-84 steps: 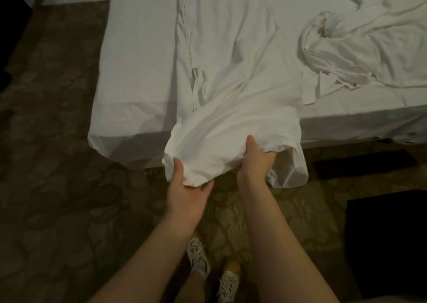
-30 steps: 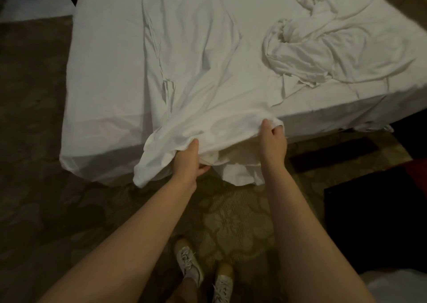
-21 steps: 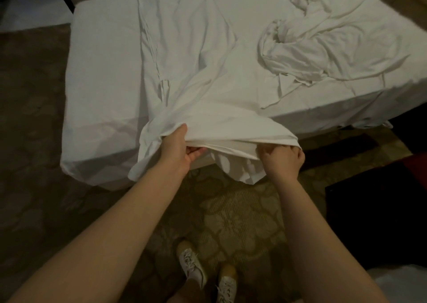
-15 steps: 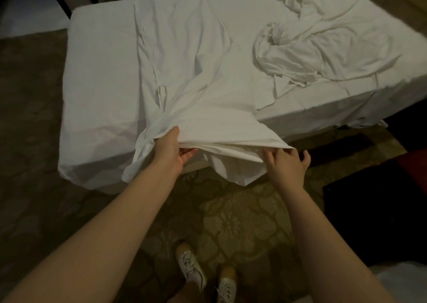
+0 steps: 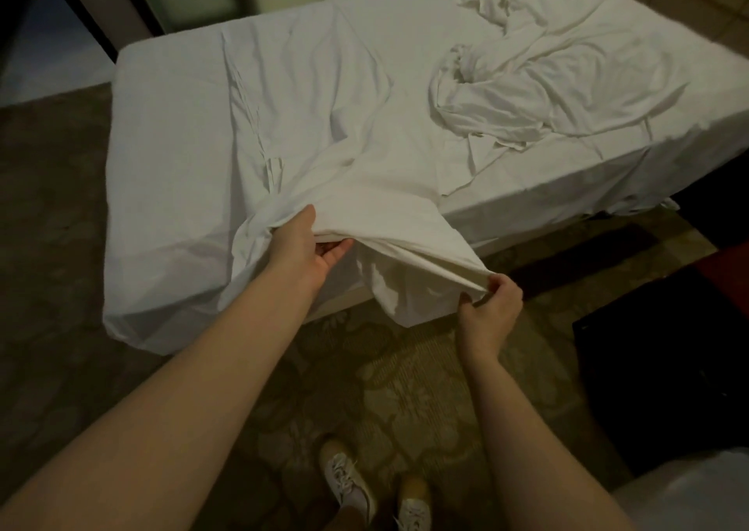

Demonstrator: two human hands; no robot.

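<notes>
The sheet [image 5: 364, 190] lies spread over the near end of the bed [image 5: 162, 166], its front edge lifted off the mattress and hanging over the bed's side above the carpet [image 5: 405, 388]. The left hand [image 5: 302, 253] grips a fold of that edge, thumb on top and fingers underneath. The right hand [image 5: 492, 307] pinches the sheet's corner, stretched out just past the bed's edge. A crumpled bundle of linen [image 5: 527, 85] rests further back on the bed, well apart from both hands.
</notes>
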